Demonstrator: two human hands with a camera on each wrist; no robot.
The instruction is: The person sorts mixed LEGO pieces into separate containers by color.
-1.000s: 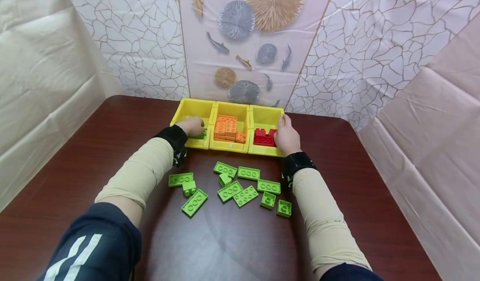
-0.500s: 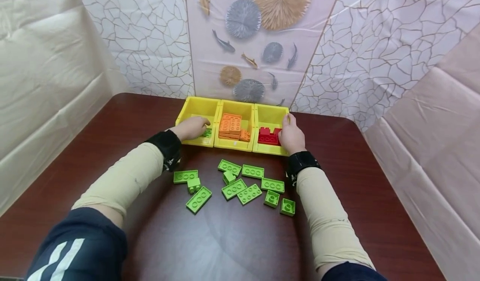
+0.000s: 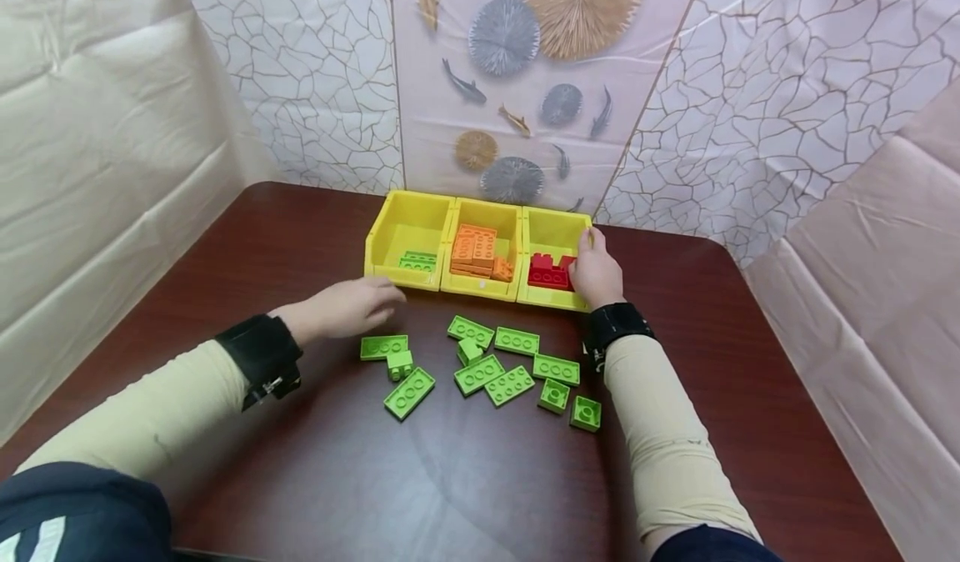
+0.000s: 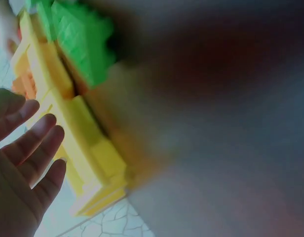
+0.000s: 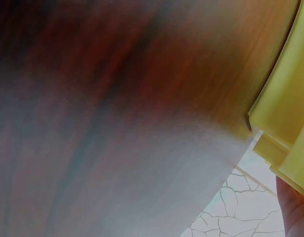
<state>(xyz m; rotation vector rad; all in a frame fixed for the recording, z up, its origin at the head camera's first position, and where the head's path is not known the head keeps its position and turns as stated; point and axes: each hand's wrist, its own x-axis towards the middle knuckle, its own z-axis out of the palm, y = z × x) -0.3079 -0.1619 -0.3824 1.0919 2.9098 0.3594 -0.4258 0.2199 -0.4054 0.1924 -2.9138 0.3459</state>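
My left hand (image 3: 348, 305) is just in front of the left yellow bin (image 3: 378, 249), above the table, holding nothing. Its fingers look loosely straightened in the left wrist view, beside the row of bins. A few green building bricks (image 3: 417, 261) lie inside that left bin. The middle bin holds stacked orange bricks (image 3: 474, 248). My right hand (image 3: 597, 272) grips the outer side wall of the right yellow bin (image 3: 557, 224), next to red bricks (image 3: 547, 272). In the right wrist view, only part of that hand shows beneath the bin's edge (image 5: 278, 118).
Several loose green bricks (image 3: 510, 385) lie scattered on the dark brown table (image 3: 465, 487) in front of the bins. Two of them, a flat one (image 3: 384, 347) and a small one (image 3: 400, 364), sit near my left hand. A patterned sheet (image 3: 322, 87) hangs behind the table.
My left hand has drawn out of the left bin, back and to the left, uncovering the green bricks inside. My right hand keeps its grip on the right bin. The head view has shifted slightly.
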